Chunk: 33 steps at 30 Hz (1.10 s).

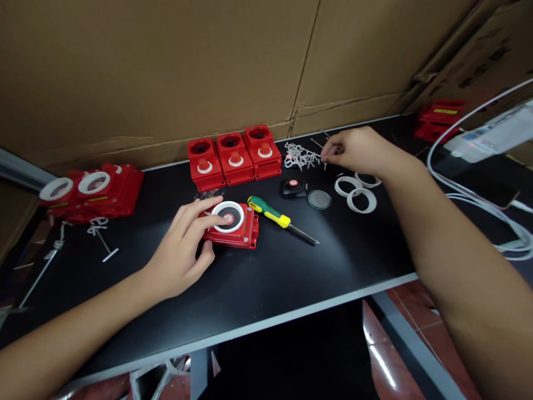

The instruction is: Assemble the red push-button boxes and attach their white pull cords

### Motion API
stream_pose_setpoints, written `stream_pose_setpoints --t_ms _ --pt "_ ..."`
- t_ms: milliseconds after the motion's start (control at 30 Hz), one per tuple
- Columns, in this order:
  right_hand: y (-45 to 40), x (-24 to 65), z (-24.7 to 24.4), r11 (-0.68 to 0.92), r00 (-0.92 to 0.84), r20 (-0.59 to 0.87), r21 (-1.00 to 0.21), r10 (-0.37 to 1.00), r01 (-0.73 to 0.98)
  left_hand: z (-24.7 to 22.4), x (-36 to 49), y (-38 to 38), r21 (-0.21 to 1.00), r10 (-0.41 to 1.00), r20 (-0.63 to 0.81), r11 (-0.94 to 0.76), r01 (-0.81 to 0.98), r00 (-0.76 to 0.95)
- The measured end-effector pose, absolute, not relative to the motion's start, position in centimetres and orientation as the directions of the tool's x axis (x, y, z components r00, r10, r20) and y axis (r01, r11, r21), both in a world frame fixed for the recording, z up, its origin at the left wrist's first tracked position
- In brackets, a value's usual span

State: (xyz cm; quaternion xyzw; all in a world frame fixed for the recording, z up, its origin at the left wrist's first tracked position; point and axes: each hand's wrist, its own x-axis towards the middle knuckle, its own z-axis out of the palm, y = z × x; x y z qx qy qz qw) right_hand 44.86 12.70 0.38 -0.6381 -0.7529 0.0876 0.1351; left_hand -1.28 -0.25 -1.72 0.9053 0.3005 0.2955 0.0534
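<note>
My left hand (181, 241) lies over the left end of a red push-button box (245, 236), its thumb against the near side. Two of its fingers reach onto the box's white ring (239, 214) and dark round face. At the back right, my right hand (347, 147) has its fingertips pinched together beside a heap of white cords (300, 156) and thin metal rods. Whatever sits between those fingertips is too small to make out. A green and yellow screwdriver (270, 214) lies just right of the box, tip pointing right.
Three red boxes (235, 158) with round knobs stand behind. More red boxes (100, 191) sit left, near a corded T-shaped rod (106, 247). Loose white rings (361, 200), a clear disc (319, 199) and a black part (292, 188) lie right. White cables (512, 230) surround a phone.
</note>
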Motion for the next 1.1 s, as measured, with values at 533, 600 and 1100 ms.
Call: stream_pose_setpoints --t_ms 533,600,1100 --pt "13.1 44.8 -0.1 0.174 -0.143 0.127 -0.286 0.982 0.942 -0.9 -1.4 -0.9 0.182 0.609 0.508 -0.767 0.615 0.609" --pt "12.7 44.3 0.2 0.194 -0.153 0.157 -0.287 0.976 0.938 -0.7 -1.4 -0.9 0.175 0.61 0.521 -0.762 0.624 0.598" --pt "10.9 38.0 0.0 0.328 -0.248 0.236 -0.41 0.939 0.851 -0.6 -1.0 -1.0 0.213 0.619 0.503 -0.765 0.607 0.603"
